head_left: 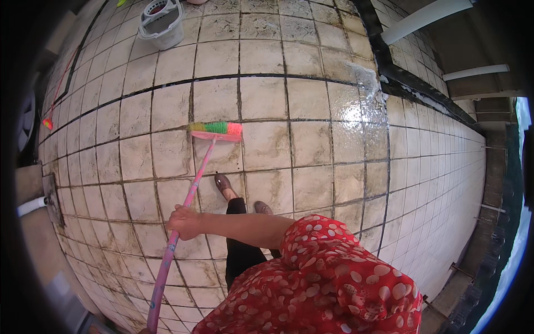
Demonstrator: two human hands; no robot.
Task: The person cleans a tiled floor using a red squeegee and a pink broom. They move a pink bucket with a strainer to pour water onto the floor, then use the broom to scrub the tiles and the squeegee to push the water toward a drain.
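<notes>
My right hand [187, 222] is wrapped round the pink patterned pole of a push broom [192, 192]. The bare forearm comes from a red sleeve with pale dots. At the lower edge, a sliver of my left hand [146, 331] shows against the pole's near end; most of it is cut off. The broom's head rests on the tiles ahead of my feet, its bristles [216, 128] banded yellow, green and bright pink-orange. My brown shoes [223, 182] stand just behind the head.
Pale square tiles [311, 142] with dark, stained joints cover the floor. Water [353, 106] glistens at the right, beside a dark channel [395, 75]. A white mop bucket [162, 28] stands far left. White pipes [425, 19] cross at the upper right; another pipe [32, 206] juts in at left.
</notes>
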